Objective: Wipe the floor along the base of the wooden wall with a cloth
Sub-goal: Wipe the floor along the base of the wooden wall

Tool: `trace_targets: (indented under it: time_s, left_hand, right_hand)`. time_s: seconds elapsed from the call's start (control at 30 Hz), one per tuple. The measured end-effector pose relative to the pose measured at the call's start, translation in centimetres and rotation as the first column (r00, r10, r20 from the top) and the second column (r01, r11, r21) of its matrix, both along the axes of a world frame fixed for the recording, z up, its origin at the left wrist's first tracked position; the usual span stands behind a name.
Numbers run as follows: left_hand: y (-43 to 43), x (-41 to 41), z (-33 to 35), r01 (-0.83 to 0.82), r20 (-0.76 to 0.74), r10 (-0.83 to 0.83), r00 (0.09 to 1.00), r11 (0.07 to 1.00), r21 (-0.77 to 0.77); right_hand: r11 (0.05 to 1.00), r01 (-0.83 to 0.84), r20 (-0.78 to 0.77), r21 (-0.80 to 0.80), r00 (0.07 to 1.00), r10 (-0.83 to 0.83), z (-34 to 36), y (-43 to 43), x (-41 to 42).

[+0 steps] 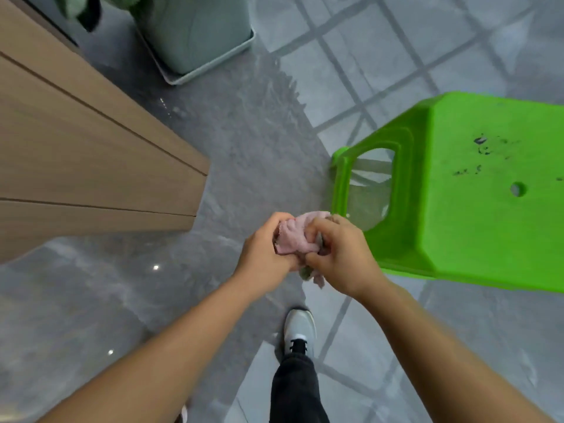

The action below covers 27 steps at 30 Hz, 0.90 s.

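A crumpled pink cloth is bunched between both hands, held up in the air at the frame's centre. My left hand grips its left side and my right hand grips its right side, with a small corner hanging below. The wooden wall runs along the left, its corner ending near the middle. The grey floor along its base looks wet and glossy.
A bright green plastic stool stands close on the right, just beyond my right hand. A pale green planter on a tray sits at the back beside the wall. My shoe and dark trouser leg are below the hands.
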<state>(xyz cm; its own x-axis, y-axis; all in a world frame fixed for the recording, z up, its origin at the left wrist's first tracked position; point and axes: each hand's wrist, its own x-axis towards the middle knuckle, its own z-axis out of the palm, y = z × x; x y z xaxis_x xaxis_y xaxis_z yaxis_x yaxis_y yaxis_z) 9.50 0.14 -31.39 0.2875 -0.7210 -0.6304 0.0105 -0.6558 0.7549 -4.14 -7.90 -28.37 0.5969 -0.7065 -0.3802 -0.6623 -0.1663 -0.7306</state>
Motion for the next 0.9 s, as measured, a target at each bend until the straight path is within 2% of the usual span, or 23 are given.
trace_targets:
  time_s: [0.13, 0.23, 0.33, 0.43, 0.5, 0.57, 0.67, 0.7, 0.77, 0.83, 0.9]
  left_hand:
    - [4.9, 5.1, -6.5, -0.218, -0.064, 0.224, 0.972, 0.972, 0.087]
    - [7.9, 8.4, -14.0, -0.359, -0.019, 0.363, 0.932, 0.928, 0.102]
    - [9.2, 11.9, -22.5, -0.498, 0.097, 0.493, 0.865, 0.866, 0.037]
    - [7.9, 15.0, -30.8, -0.580, 0.148, 0.596, 0.789, 0.802, -0.141]
    - [7.5, 16.2, -36.0, -0.470, 0.364, 0.498, 0.787, 0.866, -0.170]
    - [8.4, 15.7, -39.8, -0.328, 0.602, 0.270, 0.751, 0.945, -0.015]
    - [11.9, 14.0, -41.4, -0.235, 0.746, 0.052, 0.664, 0.962, 0.142]
    - [13.3, 13.6, -41.6, -0.230, 0.784, 0.001, 0.620, 0.956, 0.180]
    - [15.6, 14.0, -41.8, -0.344, 0.806, 0.001, 0.592, 0.905, 0.251]
    - [16.6, 14.8, -42.3, -0.428, 0.752, 0.016, 0.659, 0.830, 0.357]
    - [17.1, 14.8, -43.1, -0.422, 0.723, -0.008, 0.691, 0.808, 0.412]
  right_hand:
    - [0.997, -0.076, 0.015, 0.028, 0.997, 0.076, -7.5, 3.8, 6.6]
    - [0.986, -0.164, 0.040, 0.006, 0.986, 0.164, -15.9, 6.0, 11.3]
    - [0.944, -0.319, 0.040, -0.079, 0.946, 0.323, -24.6, 6.6, 17.3]
    - [0.910, -0.342, -0.005, -0.234, 0.937, 0.350, -33.1, 5.3, 22.8]
    - [0.919, -0.303, 0.047, -0.252, 0.945, 0.324, -37.9, 4.6, 26.0]
    - [0.932, -0.293, 0.098, -0.214, 0.943, 0.319, -41.3, 5.4, 27.3]
    - [0.850, -0.415, 0.018, -0.325, 0.896, 0.444, -44.3, 7.2, 26.6]
    - [0.791, -0.492, -0.054, -0.362, 0.859, 0.509, -44.9, 7.4, 26.0]
    - [0.685, -0.605, -0.188, -0.405, 0.789, 0.585, -45.8, 5.9, 25.8]
    - [0.616, -0.660, -0.263, -0.430, 0.744, 0.614, -46.3, 4.0, 26.1]
    - [0.545, -0.696, -0.271, -0.467, 0.700, 0.661, -46.9, 2.8, 26.0]
